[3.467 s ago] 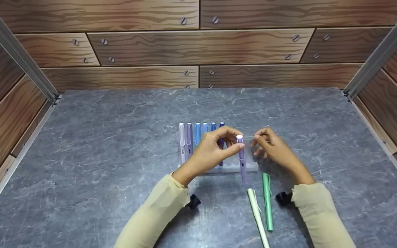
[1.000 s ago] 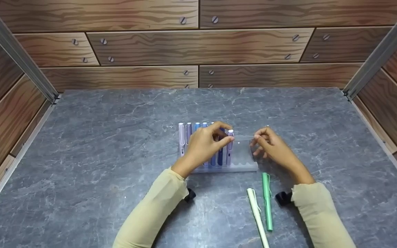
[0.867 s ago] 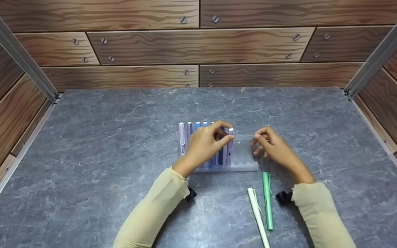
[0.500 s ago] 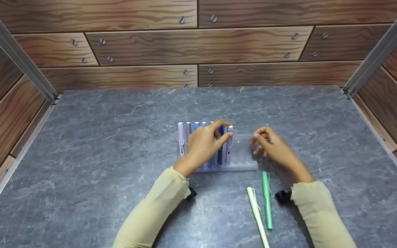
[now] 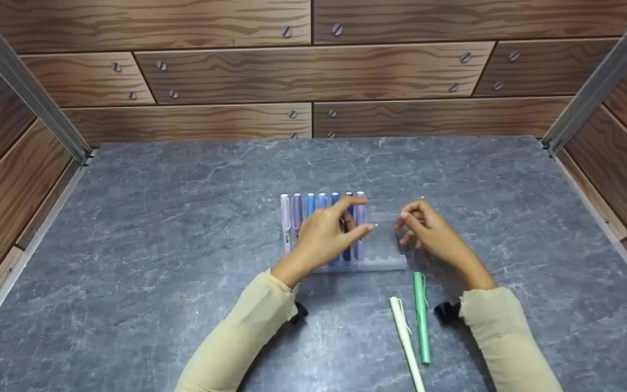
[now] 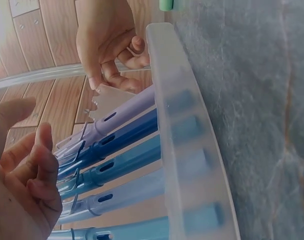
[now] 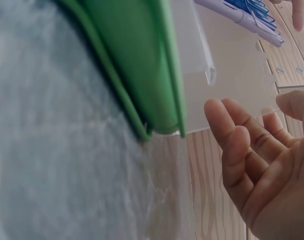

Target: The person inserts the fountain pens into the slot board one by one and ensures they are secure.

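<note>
Beside the left hand (image 5: 321, 237), a capped lilac pen (image 5: 360, 226) stands upright

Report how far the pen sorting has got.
Done: seven pens stand in the clear plastic pen rack, the lilac pen rightmost. In hand: the left hand hovers beside that pen, fingers relaxed; the right hand touches the rack's clear back panel. Left: the cream pen and the green pen lie on the grey marble table, and slots at the rack's right end are free.

Seven racked pens (image 5: 360, 226), two loose pens (image 5: 421, 318)
</note>
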Available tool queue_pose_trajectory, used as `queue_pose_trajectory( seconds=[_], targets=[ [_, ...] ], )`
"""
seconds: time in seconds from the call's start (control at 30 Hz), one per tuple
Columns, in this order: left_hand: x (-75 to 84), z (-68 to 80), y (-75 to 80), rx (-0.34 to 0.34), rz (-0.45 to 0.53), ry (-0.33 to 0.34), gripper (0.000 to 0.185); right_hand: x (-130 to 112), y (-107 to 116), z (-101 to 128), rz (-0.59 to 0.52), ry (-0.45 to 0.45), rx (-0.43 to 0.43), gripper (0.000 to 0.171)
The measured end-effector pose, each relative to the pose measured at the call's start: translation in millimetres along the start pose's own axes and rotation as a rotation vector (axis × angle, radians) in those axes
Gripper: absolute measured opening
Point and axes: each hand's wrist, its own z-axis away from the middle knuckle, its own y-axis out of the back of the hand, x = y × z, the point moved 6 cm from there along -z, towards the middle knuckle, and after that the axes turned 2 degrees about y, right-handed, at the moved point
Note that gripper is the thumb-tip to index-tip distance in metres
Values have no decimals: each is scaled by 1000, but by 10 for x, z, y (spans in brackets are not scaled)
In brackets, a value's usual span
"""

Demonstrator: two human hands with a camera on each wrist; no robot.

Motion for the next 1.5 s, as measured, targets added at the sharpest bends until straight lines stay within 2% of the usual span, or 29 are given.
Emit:
queue_pose_trajectory(
  seconds=[0.23, 0.5, 0.8, 1.1, 1.5],
  targets=[
    [29, 65, -109, -162, 84, 4, 45, 24, 5, 8, 5, -8, 3, 33],
    [23, 150, -261, -314, 85, 33, 57, 39, -3, 12, 0, -9, 6, 32],
    [63, 214, -417, -483, 108, 15, 65, 42, -3, 13, -19, -18, 2, 33],
    [124, 255, -582, -555, 69, -38, 58, 6, -15, 24, -15, -10, -16, 33],
    [144, 303, -771, -697, 18, -70, 53, 21, -9, -4, -5, -1, -13, 32]
  ],
)
